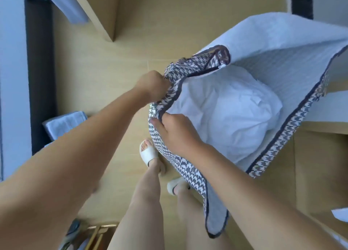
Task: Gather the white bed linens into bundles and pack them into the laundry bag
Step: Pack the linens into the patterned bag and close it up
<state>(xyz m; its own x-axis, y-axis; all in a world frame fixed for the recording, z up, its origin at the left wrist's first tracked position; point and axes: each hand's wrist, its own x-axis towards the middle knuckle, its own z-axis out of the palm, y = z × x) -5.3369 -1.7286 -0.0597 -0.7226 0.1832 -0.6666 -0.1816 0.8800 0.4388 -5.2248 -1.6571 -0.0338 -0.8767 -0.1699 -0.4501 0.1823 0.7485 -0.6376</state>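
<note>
We count one houndstooth laundry bag (282, 61) and one bundle of white linens (226, 114) inside it. Two hands grip its rim: the left hand (152, 86) and the right hand (175, 133). We also count two white slide sandals (148, 153) and one folded pale towel (64, 123).

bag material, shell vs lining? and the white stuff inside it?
Laundry bag: looks like matte woven fabric, houndstooth pattern, dark bound edges; it bunches softly where the left hand grips it. Lining: pale, seemingly quilted cloth, judging by its fine ribbed grid. White linens: thin, matte, creased sheeting, probably cotton or a blend; unclear which.
</note>
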